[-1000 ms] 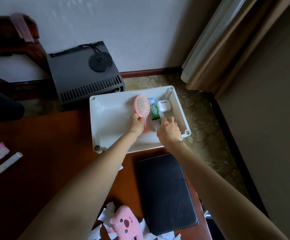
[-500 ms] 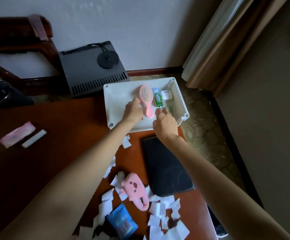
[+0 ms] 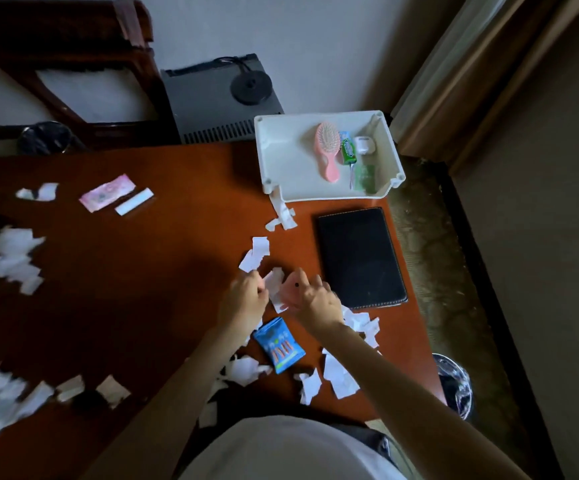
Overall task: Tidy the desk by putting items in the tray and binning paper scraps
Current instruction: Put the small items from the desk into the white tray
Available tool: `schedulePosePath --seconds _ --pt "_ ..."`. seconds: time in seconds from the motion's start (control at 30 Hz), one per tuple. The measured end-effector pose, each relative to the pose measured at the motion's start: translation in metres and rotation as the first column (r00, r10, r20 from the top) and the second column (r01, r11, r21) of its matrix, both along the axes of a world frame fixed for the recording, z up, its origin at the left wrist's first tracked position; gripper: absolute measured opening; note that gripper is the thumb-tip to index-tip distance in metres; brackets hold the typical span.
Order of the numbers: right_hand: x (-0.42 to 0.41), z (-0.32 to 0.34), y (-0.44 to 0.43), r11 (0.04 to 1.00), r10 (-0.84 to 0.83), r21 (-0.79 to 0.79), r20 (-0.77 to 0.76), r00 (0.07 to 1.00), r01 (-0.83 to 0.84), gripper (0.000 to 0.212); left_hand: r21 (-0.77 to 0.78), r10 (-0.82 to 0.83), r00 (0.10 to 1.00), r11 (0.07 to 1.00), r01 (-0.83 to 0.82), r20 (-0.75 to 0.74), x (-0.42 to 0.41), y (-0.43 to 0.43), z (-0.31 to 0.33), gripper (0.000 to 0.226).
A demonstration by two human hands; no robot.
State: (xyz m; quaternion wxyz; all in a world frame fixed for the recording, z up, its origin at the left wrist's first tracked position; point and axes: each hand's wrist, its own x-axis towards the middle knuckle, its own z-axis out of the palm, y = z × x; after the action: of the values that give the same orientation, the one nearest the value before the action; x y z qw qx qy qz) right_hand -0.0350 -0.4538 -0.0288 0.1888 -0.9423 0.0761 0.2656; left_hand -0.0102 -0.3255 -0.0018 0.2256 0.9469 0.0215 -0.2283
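A white tray (image 3: 281,157) sits at the desk's far right corner. It holds a pink hairbrush (image 3: 326,150), a green gum pack (image 3: 347,152), a white earbud case (image 3: 364,145) and a green item (image 3: 365,176). Nearer me lies a pink plush toy (image 3: 290,292) among white paper scraps (image 3: 255,254). My right hand (image 3: 317,303) curls over the toy from the right. My left hand (image 3: 245,301) has bent fingers at the edge of a scrap (image 3: 274,280) left of the toy; the grip is blurred. A blue packet (image 3: 278,345) lies just below both hands.
A black notebook (image 3: 360,256) lies right of the hands. A pink wrapper (image 3: 106,197) and a white strip (image 3: 134,206) lie at mid left. More scraps (image 3: 14,261) cover the left side. A lined bin (image 3: 454,386) stands off the desk's right edge. A grey appliance (image 3: 219,98) sits behind.
Both hands left the tray and drew back toward me to the pink plush toy. The hairbrush stays in the tray. The view tilted down, showing more scraps and the bin.
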Motion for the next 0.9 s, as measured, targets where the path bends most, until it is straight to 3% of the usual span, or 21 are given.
schedulePosePath --seconds 0.13,0.2,0.27,0.4,0.53,0.63,0.77,0.9 --pt "-0.005 -0.001 0.006 0.998 -0.067 0.019 0.139 0.988 0.065 0.061 0.012 -0.181 0.962 0.982 0.188 -0.206 -0.038 0.01 -0.022 0.062" --pt "-0.008 0.002 0.007 0.993 -0.117 0.044 0.21 0.971 0.11 0.057 0.096 -0.258 0.942 0.954 0.283 -0.215 -0.049 0.007 -0.032 0.079" --pt "-0.01 0.006 0.005 0.987 -0.159 0.069 0.245 0.956 0.147 0.054 0.174 -0.293 0.943 0.932 0.319 -0.157 -0.052 0.004 -0.042 0.082" --pt "-0.007 0.013 0.0 0.977 -0.206 0.115 0.267 0.941 0.181 0.055 0.141 -0.243 0.965 0.956 0.256 -0.103 -0.05 0.0 -0.047 0.066" --pt "0.002 0.023 -0.004 0.958 -0.264 0.18 0.266 0.927 0.221 0.058 -0.113 -0.091 0.984 0.991 0.073 -0.155 -0.038 0.003 -0.038 0.037" --pt "0.015 0.036 -0.009 0.939 -0.309 0.242 0.276 0.91 0.245 0.061 -0.199 -0.092 0.988 0.978 0.066 -0.124 -0.02 0.003 -0.019 0.015" --pt "0.042 0.054 -0.021 0.902 -0.389 0.32 0.306 0.869 0.29 0.057 -0.218 -0.12 0.993 0.969 0.112 -0.022 0.018 -0.006 0.021 0.016" --pt "0.077 0.071 -0.04 0.867 -0.458 0.369 0.332 0.825 0.334 0.055 -0.317 0.033 0.997 0.948 -0.009 0.072 0.072 -0.02 0.055 0.011"
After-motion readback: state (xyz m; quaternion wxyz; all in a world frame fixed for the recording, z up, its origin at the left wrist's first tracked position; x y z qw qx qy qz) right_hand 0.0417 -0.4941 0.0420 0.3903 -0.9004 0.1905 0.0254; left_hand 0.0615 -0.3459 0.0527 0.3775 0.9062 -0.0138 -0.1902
